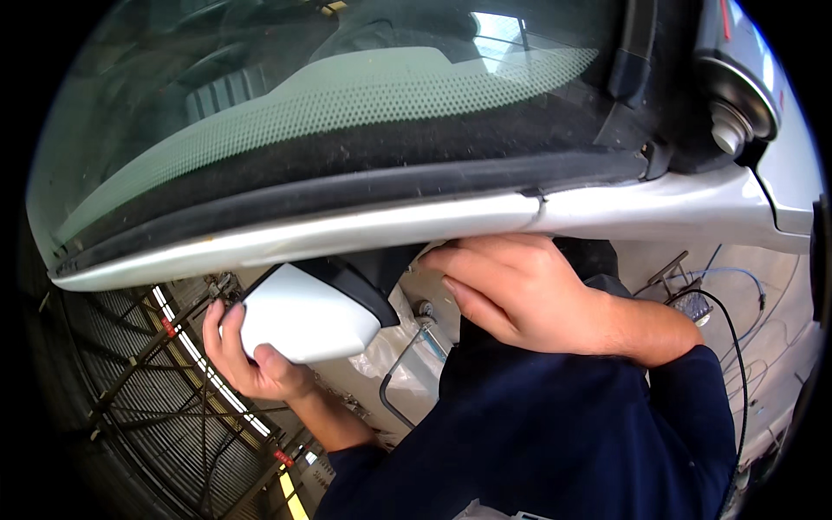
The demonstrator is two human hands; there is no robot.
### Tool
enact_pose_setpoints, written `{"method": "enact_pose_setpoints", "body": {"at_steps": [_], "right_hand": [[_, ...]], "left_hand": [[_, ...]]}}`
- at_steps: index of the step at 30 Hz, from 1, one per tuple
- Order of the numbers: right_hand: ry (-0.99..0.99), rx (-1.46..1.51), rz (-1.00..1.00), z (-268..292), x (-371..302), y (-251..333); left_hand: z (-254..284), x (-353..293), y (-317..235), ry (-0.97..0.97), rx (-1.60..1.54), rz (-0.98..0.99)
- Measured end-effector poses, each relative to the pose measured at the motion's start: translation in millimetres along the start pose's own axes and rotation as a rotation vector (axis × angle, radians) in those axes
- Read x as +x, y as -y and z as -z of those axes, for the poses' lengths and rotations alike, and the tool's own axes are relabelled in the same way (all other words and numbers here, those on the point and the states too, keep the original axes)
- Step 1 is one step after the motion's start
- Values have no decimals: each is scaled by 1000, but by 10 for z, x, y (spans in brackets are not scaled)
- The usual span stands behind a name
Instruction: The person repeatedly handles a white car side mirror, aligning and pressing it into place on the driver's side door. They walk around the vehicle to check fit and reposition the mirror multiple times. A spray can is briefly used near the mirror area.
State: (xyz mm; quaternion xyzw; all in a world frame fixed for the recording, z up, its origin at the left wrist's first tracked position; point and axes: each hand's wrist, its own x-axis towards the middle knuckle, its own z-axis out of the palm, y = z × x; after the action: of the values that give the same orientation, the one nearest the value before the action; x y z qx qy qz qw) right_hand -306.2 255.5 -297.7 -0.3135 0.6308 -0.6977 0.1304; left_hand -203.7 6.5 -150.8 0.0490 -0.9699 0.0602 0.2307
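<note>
A white side mirror housing with a black base (312, 316) juts out below the silver windshield pillar (373, 227) of a vehicle. My left hand (251, 364) grips its outer end, fingers around the far edge and thumb pressed on the white shell. Just to the right of the mirror's black base, my right hand (529, 290) is tucked under the pillar. Its fingers are bent and pressed together, with the tips by the base. What they hold, if anything, is hidden.
The windshield (347, 87) and its black edge trim span the top. At upper right a metal can (737, 87) rests beside the wiper arm (633, 61). Hoses and a black cable (737, 338) run over the floor at right. Metal framework (156, 373) shows at lower left.
</note>
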Motion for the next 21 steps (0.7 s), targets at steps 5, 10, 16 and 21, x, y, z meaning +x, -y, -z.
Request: {"method": "enact_pose_setpoints", "body": {"at_steps": [5,10,16,21], "right_hand": [[-7,-20,-6,90,120,-52],[-34,-28,-18,59,177,-54],[-90,-52,44,-57,167,-134],[-35,-10,23,-137,79,-154]], "left_hand": [[36,72,140,-16,-52,-100],[-8,71,141,-27,-2,-77],[-172,47,10,-179,16,1],[74,19,67,99,39,-404]]}}
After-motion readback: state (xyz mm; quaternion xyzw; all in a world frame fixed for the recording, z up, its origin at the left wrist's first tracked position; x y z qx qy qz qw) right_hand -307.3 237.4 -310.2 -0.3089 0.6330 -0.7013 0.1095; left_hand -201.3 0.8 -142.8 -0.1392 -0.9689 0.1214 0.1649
